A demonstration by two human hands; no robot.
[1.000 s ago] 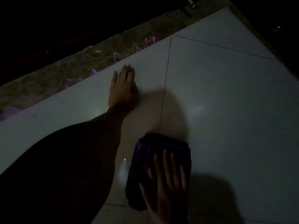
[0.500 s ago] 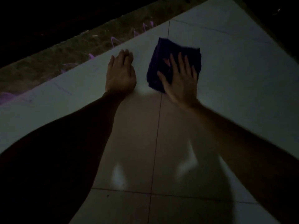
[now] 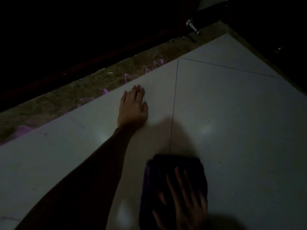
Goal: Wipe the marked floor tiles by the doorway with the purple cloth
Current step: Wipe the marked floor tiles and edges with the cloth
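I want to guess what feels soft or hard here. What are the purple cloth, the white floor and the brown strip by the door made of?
The purple cloth looks like soft, thick fabric, folded in layers, maybe towelling. The white floor seems to be glazed tile: smooth, with shiny light spots and thin joint lines. The brown strip looks like rough, dull concrete or stone, speckled and scribbled with purple marks; hard to be sure in this dim light.

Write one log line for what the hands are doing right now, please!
right hand: flat on purple cloth, wiping | left hand: flat on floor tiles | purple marks along threshold
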